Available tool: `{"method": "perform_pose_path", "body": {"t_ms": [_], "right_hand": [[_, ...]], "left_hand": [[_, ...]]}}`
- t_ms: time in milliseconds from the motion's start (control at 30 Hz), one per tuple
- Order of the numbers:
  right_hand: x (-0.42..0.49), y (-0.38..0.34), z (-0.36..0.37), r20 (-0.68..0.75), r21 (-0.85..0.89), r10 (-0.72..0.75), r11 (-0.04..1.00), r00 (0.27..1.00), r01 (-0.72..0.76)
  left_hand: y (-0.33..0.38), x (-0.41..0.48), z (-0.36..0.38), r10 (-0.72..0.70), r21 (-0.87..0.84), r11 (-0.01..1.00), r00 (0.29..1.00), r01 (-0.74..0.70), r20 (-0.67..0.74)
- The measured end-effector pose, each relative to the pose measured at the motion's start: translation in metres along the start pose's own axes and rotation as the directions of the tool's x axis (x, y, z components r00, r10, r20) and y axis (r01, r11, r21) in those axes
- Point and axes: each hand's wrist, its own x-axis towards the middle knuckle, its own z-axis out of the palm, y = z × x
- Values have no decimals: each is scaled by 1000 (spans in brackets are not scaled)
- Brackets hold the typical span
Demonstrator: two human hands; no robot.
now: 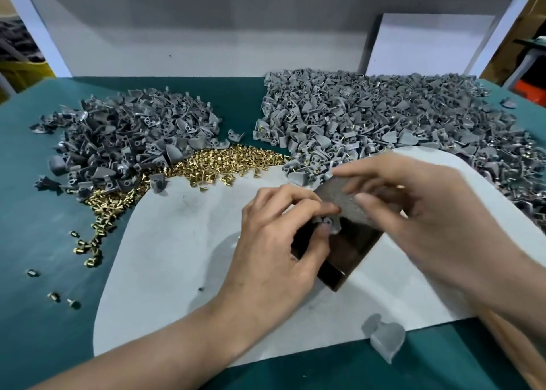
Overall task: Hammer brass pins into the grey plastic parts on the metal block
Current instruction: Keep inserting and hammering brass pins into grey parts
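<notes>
Teal covering lines the worktop, with a pale grey sheet spread over its near middle and a white back panel rising behind. One dark metal block stands tilted on the sheet, its speckled top face turned up between the two hands.

The left hand has its fingers curled in, and thumb and fingertips pinch one grey plastic part against the near edge of the block's top face. The right hand is blurred. It hangs over the far right side of the block with fingers loosely bent, the thumb lying across the top face. Whether it holds anything between its fingers cannot be told.

Two heaps of grey parts lie at the back. The darker left heap is the smaller. The right heap is wider, and brass shows in several of its pieces. Brass pins, too many to count, run in a band between the heaps and trail down the left edge of the sheet. Three stray ones lie apart near the front left. One lone part sits on the sheet's near edge, well apart from the block.

Both forearms come in from the bottom, the left from the lower left and the right from the right edge, and the hands meet over the block.
</notes>
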Motion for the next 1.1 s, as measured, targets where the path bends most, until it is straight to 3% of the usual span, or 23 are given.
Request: {"method": "perform_pose_path", "body": {"t_ms": [100, 267, 433, 700, 867, 1100], "right_hand": [[16, -3, 12, 208, 98, 13, 995, 978, -34], [21, 4, 11, 255, 213, 10, 975, 967, -66], [21, 6, 8, 315, 220, 5, 972, 949, -78], [23, 5, 9, 305, 157, 11, 986, 952, -62], [23, 3, 5, 320, 84, 2, 996, 947, -30], [21, 4, -2, 315, 216, 59, 967, 947, -132]], "left_hand": [[1, -1, -1, 20, -42, 999, 1000, -20, 1], [0, 0, -1, 40, -65, 997, 998, -44, -50], [-3, 0, 2, 66, -18, 997, 993, -68, -95], [0, 2, 0, 46, -22, 999, 994, -48, -99], [3, 2, -4, -74, -92, 993, 996, 69, -46], [1, 4, -4, -142, -95, 986, 990, 140, -17]]}}
